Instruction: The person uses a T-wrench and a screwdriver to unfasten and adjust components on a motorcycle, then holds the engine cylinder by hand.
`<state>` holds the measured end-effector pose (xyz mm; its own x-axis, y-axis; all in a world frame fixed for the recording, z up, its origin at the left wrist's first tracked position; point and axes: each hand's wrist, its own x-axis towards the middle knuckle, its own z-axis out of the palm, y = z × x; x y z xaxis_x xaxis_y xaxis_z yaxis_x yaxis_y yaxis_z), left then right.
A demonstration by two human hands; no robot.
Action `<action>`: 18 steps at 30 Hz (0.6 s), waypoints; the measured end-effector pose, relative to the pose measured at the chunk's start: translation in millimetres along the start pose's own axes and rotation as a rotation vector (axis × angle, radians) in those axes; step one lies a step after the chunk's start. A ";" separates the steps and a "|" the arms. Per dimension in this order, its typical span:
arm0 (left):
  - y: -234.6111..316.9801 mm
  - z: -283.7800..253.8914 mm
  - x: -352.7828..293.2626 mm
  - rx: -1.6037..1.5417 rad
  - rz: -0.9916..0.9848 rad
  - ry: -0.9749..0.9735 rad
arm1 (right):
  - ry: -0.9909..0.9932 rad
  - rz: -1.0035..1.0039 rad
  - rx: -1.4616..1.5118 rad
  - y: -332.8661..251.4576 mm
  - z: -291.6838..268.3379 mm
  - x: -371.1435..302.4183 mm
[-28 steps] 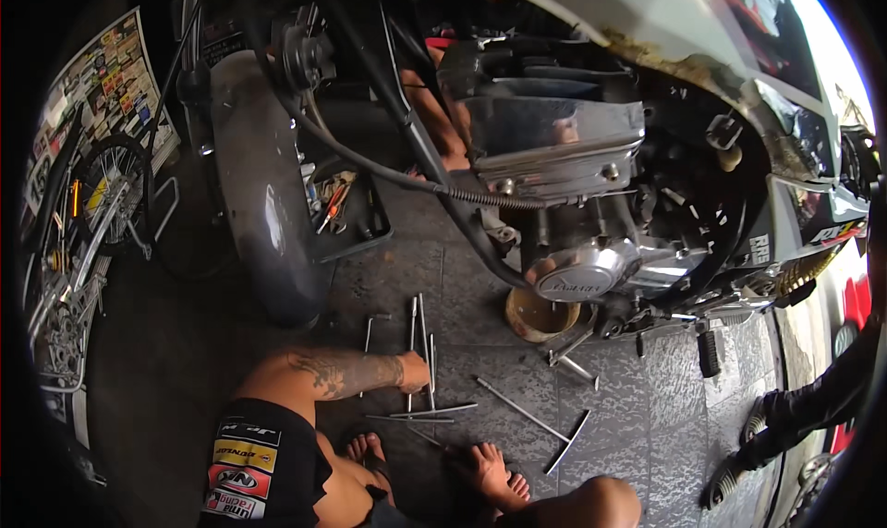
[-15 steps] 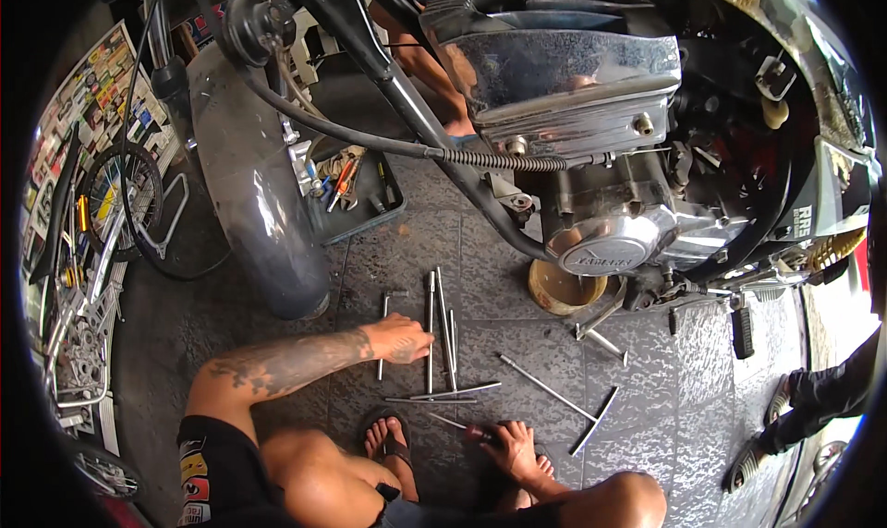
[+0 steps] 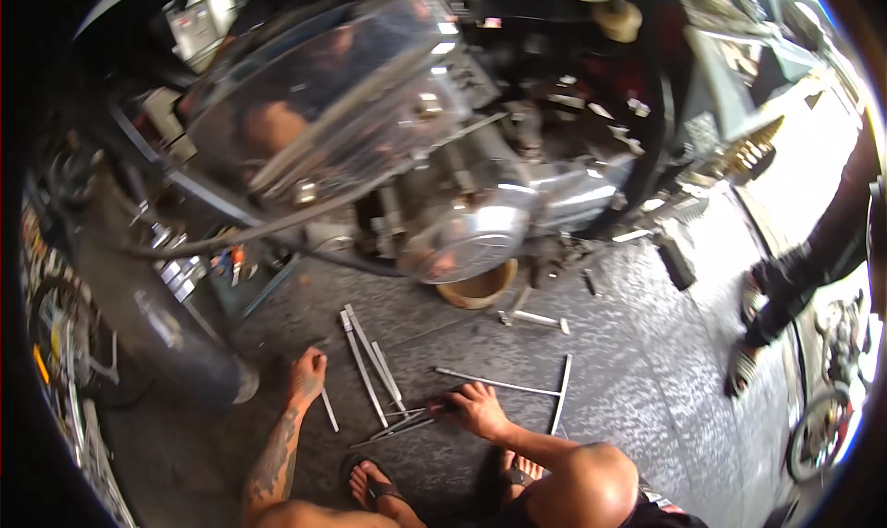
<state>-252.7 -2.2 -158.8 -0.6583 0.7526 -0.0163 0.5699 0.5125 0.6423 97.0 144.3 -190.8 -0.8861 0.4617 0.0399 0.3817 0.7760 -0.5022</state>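
Note:
My left hand (image 3: 308, 376) is closed, its fingers curled over the upper shaft of a small metal wrench (image 3: 330, 412) at the floor. Blur hides the exact grip. To the right of it, several long T-handle wrenches (image 3: 366, 366) lie side by side on the floor. My right hand (image 3: 480, 411) is wrapped around the dark handle of a screwdriver (image 3: 447, 402), low over the floor, its thin blade pointing left across the wrenches' crossbars. Another T-handle wrench (image 3: 504, 381) lies beyond and to the right of that hand.
A motorcycle engine (image 3: 471, 232) and front wheel (image 3: 171, 329) loom ahead. Below the engine stands a tan bowl (image 3: 479, 286). A tool tray (image 3: 268, 288) sits behind the wheel. At the right stands another person's dark-trousered leg (image 3: 804, 269). My sandalled feet (image 3: 370, 482) are close.
The view has swung right and blurred. My left hand has left the long T-handle wrench for the small wrench on its left. My right hand has lifted with the screwdriver toward the wrenches.

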 end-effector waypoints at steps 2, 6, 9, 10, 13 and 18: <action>10.6 5.9 -1.1 0.000 0.002 -0.041 | 0.014 0.035 0.078 -3.9 -2.9 -1.8; 25.6 17.0 4.7 -0.060 0.012 -0.089 | 0.139 0.051 0.103 -11.9 -14.3 -7.1; 42.6 25.7 9.8 -0.092 0.049 -0.126 | 0.255 0.109 0.287 -3.2 -33.2 -11.4; 45.9 24.1 10.8 -0.133 0.035 -0.125 | 0.425 0.122 0.369 -5.1 -45.6 -4.3; 57.8 27.9 8.7 -0.212 0.030 -0.116 | 0.614 0.337 0.664 2.4 -120.3 12.2; 164.5 7.5 -16.2 -0.450 0.207 -0.214 | 0.886 0.301 0.437 7.9 -263.9 30.7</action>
<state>-144.5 73.1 -58.7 -0.4125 0.9107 0.0197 0.3791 0.1520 0.9128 142.1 278.0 34.5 -0.1901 0.8994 0.3936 0.2702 0.4334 -0.8597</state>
